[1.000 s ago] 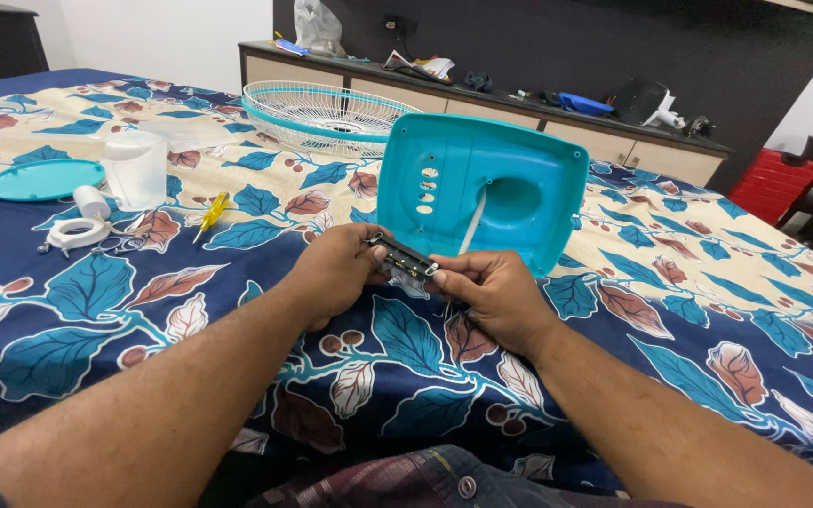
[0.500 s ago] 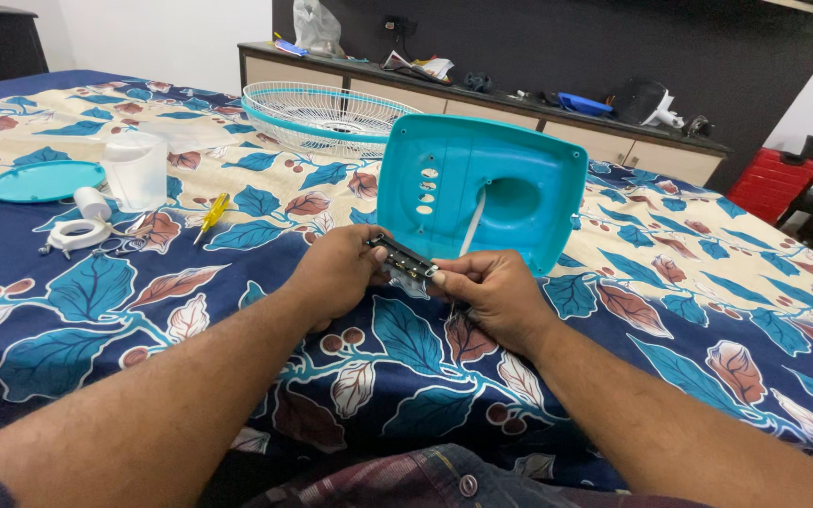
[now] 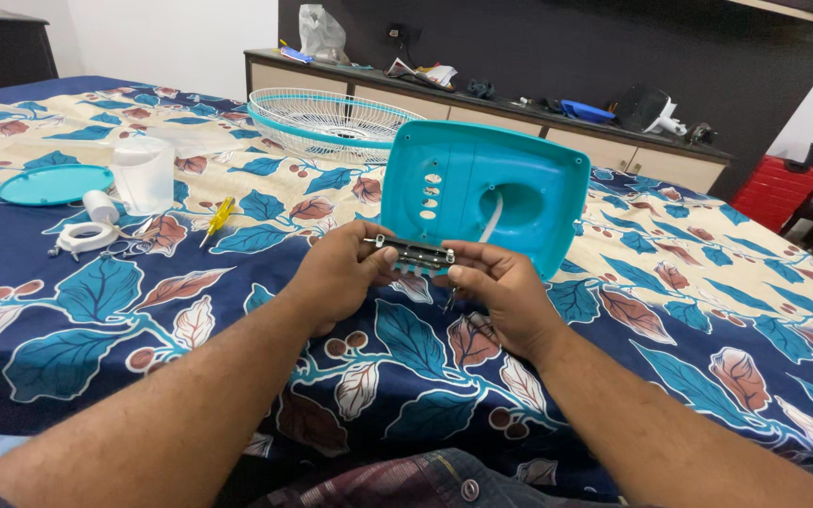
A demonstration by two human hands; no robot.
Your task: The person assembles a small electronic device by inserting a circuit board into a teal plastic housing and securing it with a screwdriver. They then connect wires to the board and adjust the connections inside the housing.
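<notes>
Switch strip (image 3: 414, 254) now level — pinched between both hands' fingers (image 3: 374, 258).

Soft, even daylight fills the room, brighter at the white wall (image 3: 171, 38) upper left. Shadows are faint, with a mild sheen on the teal housing (image 3: 510, 179). Focus is sharp centrally; the wide lens stretches the forearms at the lower edge.
</notes>
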